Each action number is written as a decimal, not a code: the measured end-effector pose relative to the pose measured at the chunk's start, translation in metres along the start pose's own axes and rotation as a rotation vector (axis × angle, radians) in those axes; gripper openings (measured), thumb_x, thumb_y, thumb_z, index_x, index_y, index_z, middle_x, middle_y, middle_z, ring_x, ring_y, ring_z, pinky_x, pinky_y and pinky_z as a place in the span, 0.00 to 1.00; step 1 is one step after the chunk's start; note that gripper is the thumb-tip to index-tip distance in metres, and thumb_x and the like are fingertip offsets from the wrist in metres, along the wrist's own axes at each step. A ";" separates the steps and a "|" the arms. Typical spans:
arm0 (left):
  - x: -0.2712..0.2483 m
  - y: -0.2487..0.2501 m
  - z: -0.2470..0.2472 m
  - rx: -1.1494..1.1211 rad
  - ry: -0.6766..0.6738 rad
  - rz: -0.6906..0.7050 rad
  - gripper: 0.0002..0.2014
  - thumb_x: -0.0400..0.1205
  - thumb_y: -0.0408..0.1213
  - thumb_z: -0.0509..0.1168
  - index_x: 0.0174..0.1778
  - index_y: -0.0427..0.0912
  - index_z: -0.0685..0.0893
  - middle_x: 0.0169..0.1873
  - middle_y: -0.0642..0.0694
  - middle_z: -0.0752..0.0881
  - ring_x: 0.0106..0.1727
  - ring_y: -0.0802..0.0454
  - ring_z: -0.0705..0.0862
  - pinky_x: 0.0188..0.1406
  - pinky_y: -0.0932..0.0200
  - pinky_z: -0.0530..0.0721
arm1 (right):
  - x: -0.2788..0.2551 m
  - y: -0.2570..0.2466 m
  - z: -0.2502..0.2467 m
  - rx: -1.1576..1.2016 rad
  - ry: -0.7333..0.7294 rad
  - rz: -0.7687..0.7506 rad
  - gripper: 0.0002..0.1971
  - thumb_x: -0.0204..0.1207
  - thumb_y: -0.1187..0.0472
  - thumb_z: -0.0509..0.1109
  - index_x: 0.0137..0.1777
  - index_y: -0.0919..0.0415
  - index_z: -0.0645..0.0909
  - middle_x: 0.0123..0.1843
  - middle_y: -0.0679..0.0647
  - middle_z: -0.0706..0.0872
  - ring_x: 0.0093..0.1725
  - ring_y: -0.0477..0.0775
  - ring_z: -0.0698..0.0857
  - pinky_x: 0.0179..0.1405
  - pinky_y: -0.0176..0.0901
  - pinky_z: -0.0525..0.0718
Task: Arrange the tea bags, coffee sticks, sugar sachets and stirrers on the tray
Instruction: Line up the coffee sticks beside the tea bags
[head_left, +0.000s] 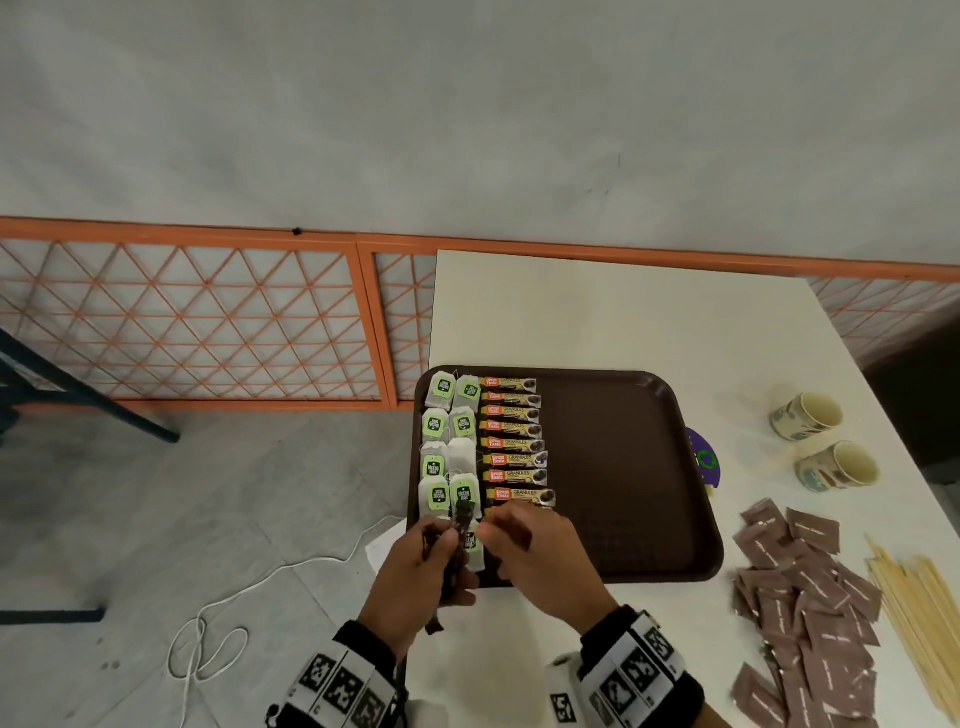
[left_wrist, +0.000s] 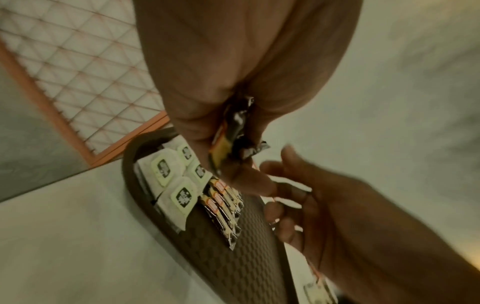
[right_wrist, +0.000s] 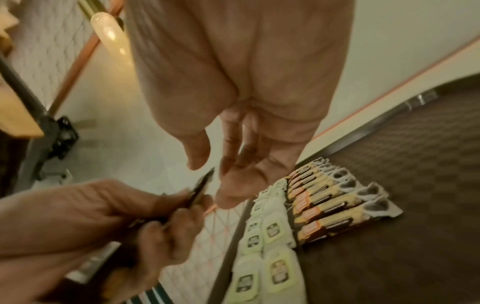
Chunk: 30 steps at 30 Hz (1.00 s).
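On the tray (head_left: 623, 467), tea bags (head_left: 449, 441) and most coffee sticks (head_left: 514, 441) are placed. Our left hand (head_left: 421, 577) grips spare sticks (left_wrist: 226, 142); our right hand (head_left: 540, 556) reaches open-fingered. Sachets (head_left: 800, 597) and stirrers (head_left: 919, 608) remain beside it.

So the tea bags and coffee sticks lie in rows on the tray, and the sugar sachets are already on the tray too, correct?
Not quite. The tea bags and coffee sticks do lie in rows on the tray, but the sugar sachets are still in a pile on the table, right of the tray. The head view shows this.
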<state>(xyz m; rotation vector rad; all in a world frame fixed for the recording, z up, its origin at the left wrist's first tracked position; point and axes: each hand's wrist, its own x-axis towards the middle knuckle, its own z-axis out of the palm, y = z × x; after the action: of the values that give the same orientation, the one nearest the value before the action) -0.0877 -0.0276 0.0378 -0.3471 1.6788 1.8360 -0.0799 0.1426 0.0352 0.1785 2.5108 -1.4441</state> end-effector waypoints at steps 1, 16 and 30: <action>0.000 0.001 0.006 0.052 -0.016 0.017 0.08 0.90 0.32 0.55 0.55 0.34 0.79 0.34 0.39 0.85 0.36 0.44 0.87 0.38 0.48 0.90 | -0.002 -0.003 0.000 0.041 0.002 0.024 0.09 0.78 0.49 0.72 0.47 0.54 0.84 0.37 0.49 0.88 0.33 0.46 0.86 0.32 0.33 0.83; -0.014 0.001 0.062 -0.099 -0.008 -0.030 0.08 0.86 0.32 0.62 0.52 0.33 0.84 0.30 0.45 0.81 0.20 0.57 0.66 0.17 0.65 0.61 | -0.035 0.021 -0.084 0.824 -0.156 0.212 0.15 0.79 0.56 0.69 0.56 0.68 0.85 0.42 0.63 0.87 0.39 0.57 0.87 0.39 0.41 0.84; 0.002 -0.005 0.069 0.348 0.364 0.245 0.05 0.78 0.32 0.73 0.43 0.47 0.90 0.42 0.56 0.90 0.47 0.62 0.86 0.48 0.67 0.82 | -0.027 0.053 -0.090 0.502 -0.090 0.269 0.05 0.77 0.67 0.74 0.52 0.66 0.86 0.39 0.60 0.91 0.37 0.52 0.88 0.41 0.40 0.86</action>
<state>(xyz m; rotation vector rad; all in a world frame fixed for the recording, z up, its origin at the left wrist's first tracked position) -0.0715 0.0400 0.0435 -0.3539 2.3394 1.6718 -0.0555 0.2469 0.0417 0.5023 1.9197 -1.8786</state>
